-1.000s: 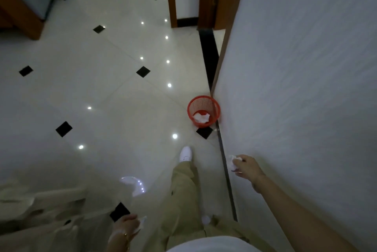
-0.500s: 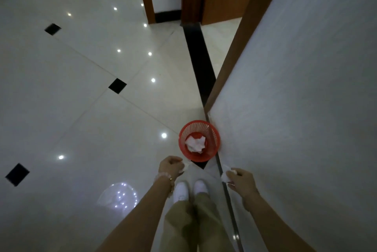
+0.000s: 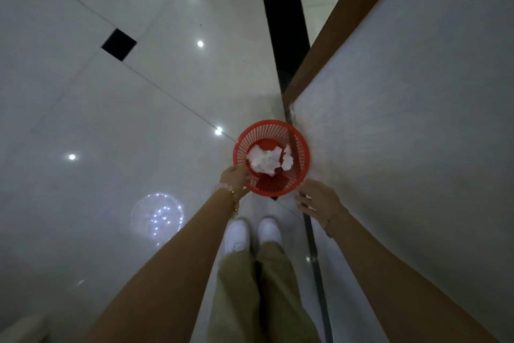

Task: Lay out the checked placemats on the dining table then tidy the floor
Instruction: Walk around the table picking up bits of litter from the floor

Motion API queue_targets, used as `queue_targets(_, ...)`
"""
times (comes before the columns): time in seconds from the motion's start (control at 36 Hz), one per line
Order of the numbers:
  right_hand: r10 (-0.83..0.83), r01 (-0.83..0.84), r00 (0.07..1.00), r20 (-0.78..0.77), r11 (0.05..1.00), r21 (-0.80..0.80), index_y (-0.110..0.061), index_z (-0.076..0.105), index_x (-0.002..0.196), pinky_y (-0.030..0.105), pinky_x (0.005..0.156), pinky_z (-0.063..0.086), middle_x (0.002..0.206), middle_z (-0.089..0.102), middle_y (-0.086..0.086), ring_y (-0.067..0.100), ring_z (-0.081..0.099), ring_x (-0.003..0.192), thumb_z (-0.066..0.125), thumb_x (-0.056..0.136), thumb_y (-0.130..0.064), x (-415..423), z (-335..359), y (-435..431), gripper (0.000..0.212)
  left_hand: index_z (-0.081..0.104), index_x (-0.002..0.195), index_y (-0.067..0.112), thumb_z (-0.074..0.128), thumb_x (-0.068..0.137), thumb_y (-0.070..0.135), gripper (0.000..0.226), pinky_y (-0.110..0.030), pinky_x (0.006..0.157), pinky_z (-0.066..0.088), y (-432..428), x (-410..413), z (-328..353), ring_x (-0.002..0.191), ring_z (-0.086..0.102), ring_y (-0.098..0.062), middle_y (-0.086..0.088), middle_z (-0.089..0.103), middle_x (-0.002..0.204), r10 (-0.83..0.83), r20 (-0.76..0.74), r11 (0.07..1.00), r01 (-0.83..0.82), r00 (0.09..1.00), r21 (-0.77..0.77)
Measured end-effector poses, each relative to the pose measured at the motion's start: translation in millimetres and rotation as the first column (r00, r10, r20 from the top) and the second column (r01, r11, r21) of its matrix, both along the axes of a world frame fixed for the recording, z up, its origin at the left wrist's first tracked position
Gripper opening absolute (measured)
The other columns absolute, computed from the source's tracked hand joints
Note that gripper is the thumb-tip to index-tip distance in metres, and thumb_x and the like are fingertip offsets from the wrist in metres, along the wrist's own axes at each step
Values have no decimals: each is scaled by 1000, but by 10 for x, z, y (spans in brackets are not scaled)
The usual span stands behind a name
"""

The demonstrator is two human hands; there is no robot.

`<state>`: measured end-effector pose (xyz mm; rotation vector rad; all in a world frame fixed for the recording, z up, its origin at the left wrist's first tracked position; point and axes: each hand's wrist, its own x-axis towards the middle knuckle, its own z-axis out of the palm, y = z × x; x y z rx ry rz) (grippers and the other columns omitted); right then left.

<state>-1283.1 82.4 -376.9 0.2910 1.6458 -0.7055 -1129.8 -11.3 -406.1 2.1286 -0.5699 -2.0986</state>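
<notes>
A red mesh waste basket (image 3: 301, 148) stands on the floor against the wall corner, just ahead of my white shoes. Inside lie a large crumpled white paper (image 3: 262, 160) and a smaller piece (image 3: 288, 159) to its right. My left hand (image 3: 235, 180) is at the basket's near left rim with curled fingers, and a small bit of white paper (image 3: 251, 183) shows at its fingertips. My right hand (image 3: 319, 198) hovers by the basket's near right side, fingers spread and holding nothing.
A white wall (image 3: 403, 148) with a brown wooden edge (image 3: 333, 37) runs along the right. Glossy pale floor tiles (image 3: 111, 134) with black diamond insets (image 3: 119, 44) spread to the left. A black floor strip (image 3: 281, 9) leads ahead.
I stepped closer and now look straight down on the basket. My right hand has let go of its paper, and a second piece lies in the basket. My left hand reached the rim.
</notes>
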Motion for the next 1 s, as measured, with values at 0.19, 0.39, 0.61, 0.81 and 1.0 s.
queue_targets(0.19,223,-207,963,-151,971,118,-7,57,108,25,63,48,87,64,13,21,59,73,50,95,-12,-9,281,535,16,55,104,3,46,96,12,15,-25,62,45,414,428,486,72,57,-17,-12,60,90,-201,97,980,200,975,20)
queue_targets(0.39,458,-437,857,-235,889,140,-8,63,90,37,74,52,74,63,10,23,59,70,51,92,-12,160,1261,902,13,60,94,6,47,93,12,14,-29,70,48,930,1036,1481,81,61,-22,-8,64,78,-229,166,971,237,959,-31)
queue_targets(0.61,666,-667,688,-288,737,113,-2,64,88,31,64,48,77,67,17,24,60,68,49,94,-14,351,2265,1325,20,60,90,0,45,94,6,17,-25,62,45,1541,1586,2507,71,58,-24,-13,62,74,-14,171,995,31,985,-94)
queue_targets(0.81,865,-877,427,-263,467,112,-11,57,66,28,58,43,63,58,6,18,51,59,51,90,-10,322,2616,1650,26,57,85,7,45,95,10,16,-26,62,44,1986,1750,3252,70,57,-20,-10,61,78,221,87,962,-202,971,-185)
queue_targets(1.0,960,-976,80,-267,130,175,-15,62,62,25,65,48,63,65,3,16,59,63,60,82,-12,208,2551,1429,21,58,88,3,46,94,7,13,-26,59,44,2777,1767,3425,67,56,-21,-12,61,77,488,100,859,-457,867,-230)
